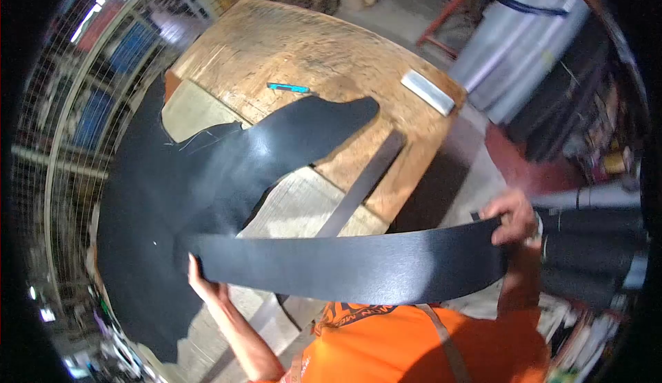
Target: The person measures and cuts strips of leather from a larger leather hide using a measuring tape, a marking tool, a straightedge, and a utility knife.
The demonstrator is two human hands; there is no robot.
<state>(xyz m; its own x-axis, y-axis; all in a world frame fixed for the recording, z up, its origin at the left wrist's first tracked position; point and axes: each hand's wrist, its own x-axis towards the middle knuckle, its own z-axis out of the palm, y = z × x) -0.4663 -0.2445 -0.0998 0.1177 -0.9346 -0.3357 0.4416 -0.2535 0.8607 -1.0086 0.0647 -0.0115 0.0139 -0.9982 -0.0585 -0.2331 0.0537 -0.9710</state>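
A long, wide black strip (358,262) stretches across the front of my body, its right part curved. My right hand (510,217) grips the strip's right end with bent fingers. At the other end, my left hand (203,279) is at the lower left edge of the strip; some of its fingers are hidden beneath it. A large black hide with an uneven outline (165,190) lies over the left of the wooden table (331,45). A narrow dark strip (365,183) runs diagonally over the table behind the wide one.
A blue cutter (288,88) lies on the table beyond the hide. Near the far right corner is a whitish block (427,92). Wire-mesh shelving (89,107) stands at the left. Silver rolls (517,38) and dark rolls (586,245) are at the right.
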